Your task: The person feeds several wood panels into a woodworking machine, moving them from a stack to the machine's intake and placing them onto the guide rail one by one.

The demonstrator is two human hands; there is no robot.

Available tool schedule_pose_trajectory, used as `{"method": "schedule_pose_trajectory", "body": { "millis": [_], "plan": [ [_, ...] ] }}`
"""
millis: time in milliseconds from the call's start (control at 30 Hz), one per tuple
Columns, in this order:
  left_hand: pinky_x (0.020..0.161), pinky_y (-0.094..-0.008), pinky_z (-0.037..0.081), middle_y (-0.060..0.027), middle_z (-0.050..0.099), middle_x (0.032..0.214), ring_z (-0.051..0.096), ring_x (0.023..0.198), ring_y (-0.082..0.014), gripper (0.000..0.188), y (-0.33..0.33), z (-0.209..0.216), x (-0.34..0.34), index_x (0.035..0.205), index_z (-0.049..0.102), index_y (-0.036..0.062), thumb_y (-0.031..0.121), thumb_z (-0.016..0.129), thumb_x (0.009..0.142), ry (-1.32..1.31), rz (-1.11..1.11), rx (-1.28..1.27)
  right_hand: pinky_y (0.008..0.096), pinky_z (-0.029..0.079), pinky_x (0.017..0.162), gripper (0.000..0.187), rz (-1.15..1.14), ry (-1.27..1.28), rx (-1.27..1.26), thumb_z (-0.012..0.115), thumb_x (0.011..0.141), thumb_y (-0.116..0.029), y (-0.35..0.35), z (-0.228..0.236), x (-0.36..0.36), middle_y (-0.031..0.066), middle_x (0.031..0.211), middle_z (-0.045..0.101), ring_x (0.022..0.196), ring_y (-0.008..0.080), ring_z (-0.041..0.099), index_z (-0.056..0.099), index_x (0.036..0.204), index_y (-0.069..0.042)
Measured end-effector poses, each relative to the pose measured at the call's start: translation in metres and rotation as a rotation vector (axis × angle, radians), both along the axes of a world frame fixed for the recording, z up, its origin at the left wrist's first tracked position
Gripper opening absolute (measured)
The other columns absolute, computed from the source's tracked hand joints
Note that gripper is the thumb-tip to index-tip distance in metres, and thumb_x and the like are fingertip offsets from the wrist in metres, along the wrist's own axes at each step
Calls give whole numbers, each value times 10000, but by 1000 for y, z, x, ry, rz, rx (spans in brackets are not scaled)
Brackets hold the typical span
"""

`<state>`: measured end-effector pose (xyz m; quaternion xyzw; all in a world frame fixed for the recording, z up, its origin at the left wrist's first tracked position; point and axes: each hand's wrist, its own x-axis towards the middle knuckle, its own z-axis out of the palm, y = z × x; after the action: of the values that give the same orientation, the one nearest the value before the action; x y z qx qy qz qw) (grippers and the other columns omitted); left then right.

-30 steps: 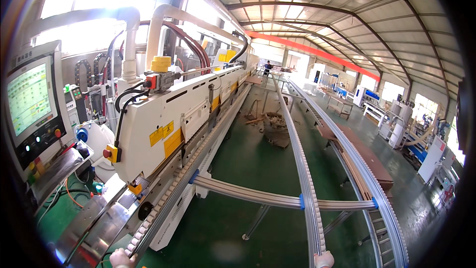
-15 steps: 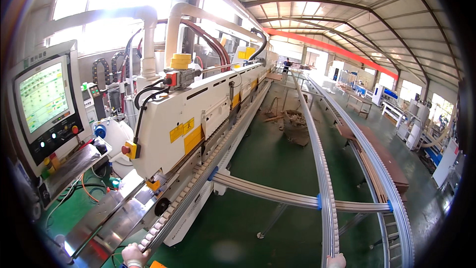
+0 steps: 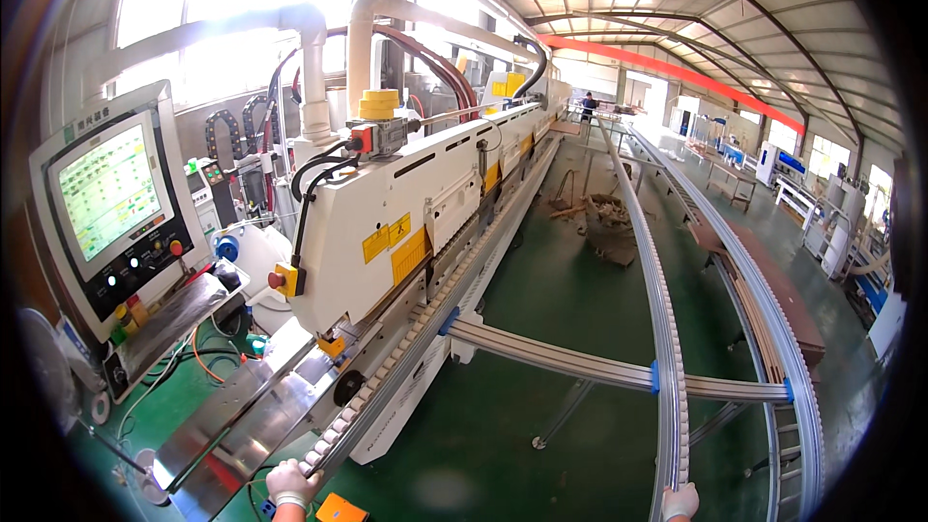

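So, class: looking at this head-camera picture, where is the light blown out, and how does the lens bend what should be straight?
Head view: the windows behind the white machine are blown out to white glare; the long roller rail and roof beams curve toward the dark round rim, typical fisheye; the control screen stays readable; the left hand and right hand sit cropped at the lower edge.

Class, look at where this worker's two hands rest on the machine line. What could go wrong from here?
1. The left hand lies on the roller conveyor; if it runs, fingers might get pinched.
2. The right hand grips the roller rail, another likely pinch point.
3. Loose cables by the control panel could snag or trip someone.
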<state>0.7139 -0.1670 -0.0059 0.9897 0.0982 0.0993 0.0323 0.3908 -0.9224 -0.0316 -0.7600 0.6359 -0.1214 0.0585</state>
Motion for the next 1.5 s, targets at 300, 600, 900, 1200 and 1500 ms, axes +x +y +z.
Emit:
{"method": "schedule_pose_trajectory", "body": {
  "millis": [300,600,900,1200,1500],
  "plan": [
    [759,-433,566,-125,708,867,709,819,-319,550,-3,7,-1,835,683,110,619,796,660,40,3,-9,502,545,881,505,-7,0,-2,851,722,-327,-2,0,-4,255,1005,709,989,442,684,637,1018,23],
    [784,-426,562,-123,711,891,708,851,-313,551,-5,10,-1,846,685,113,629,787,683,83,32,-13,502,545,883,507,5,-3,-7,850,721,-323,-4,-5,-6,256,1010,709,993,443,683,638,1024,24],
    [755,-426,567,-120,708,869,713,822,-310,555,-3,5,0,834,681,116,633,792,667,59,17,4,502,544,884,506,20,-7,-42,850,723,-321,-21,-29,-19,255,1012,709,994,443,683,637,1026,24],
    [765,-437,563,-131,706,873,708,832,-324,545,-8,13,-2,824,669,108,619,792,678,62,20,-12,506,544,865,484,7,-8,27,849,738,-329,11,14,-4,247,990,710,975,442,687,626,992,18],
    [784,-449,558,-140,698,885,701,854,-339,541,-10,18,-2,841,654,103,606,791,699,71,18,-12,506,548,865,497,7,37,66,836,770,-368,27,38,3,240,994,713,966,434,694,621,1013,9]
  ]
}}
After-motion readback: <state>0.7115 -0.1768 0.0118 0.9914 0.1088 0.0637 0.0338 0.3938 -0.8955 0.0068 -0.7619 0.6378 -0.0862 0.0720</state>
